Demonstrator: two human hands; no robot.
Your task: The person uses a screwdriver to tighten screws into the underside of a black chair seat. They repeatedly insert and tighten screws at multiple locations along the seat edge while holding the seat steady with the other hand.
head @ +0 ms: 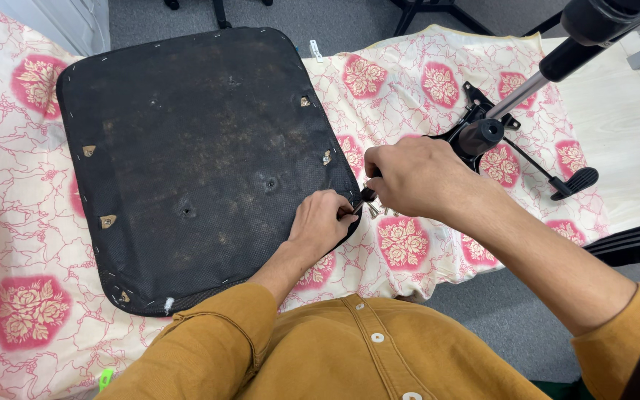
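Seat pad [194,155]: one; two hands: left hand [324,222], right hand [409,178].

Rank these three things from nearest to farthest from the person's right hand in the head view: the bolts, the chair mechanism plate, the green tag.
Measured from the right hand:
1. Bolts, just below its fingers, on the floral cloth.
2. Chair mechanism plate, just beyond the hand, up and to the right.
3. Green tag, far away at the lower left edge.

The right hand [416,178] hides most of the small tool [368,195] it grips, so its kind is unclear
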